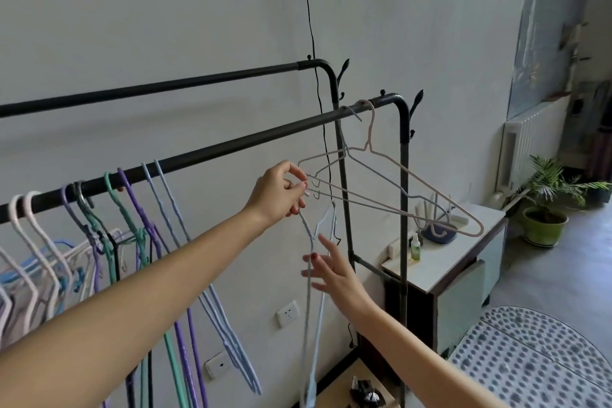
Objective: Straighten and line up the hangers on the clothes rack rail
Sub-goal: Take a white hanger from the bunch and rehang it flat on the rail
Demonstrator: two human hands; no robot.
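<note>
1. Head view: the near rail (212, 151) of a black clothes rack slopes from 9 o'clock up toward 1 o'clock; a second, far rail (159, 87) runs above it along the wall.
2. Two pale wire hangers (390, 190) hook over the near rail close to its right-hand bend, at about 1 o'clock. They are swung out of line, their long bottom wires slanting down toward 3 o'clock.
3. The left hand (276, 194), near centre, pinches the left tips of those two hangers between curled fingers and thumb.
4. A pale blue hanger (313, 291) dangles below that hand toward 6 o'clock, its hook up by the fingers; whether the hand holds it too cannot be told.
5. The right hand (334, 270), just below centre, has its fingers spread and straight, right beside the dangling hanger's wire; contact is unclear.
6. At 8 o'clock a bunch of hangers (109, 235) in pink, blue, green, purple and black crowds the near rail, tangled and uneven. Two light blue hangers (212, 301) hang slightly apart to its right, tilted.
7. At 4 o'clock stands a white cabinet (463, 262), with a potted plant (546, 209) beyond at 3 o'clock.
</note>
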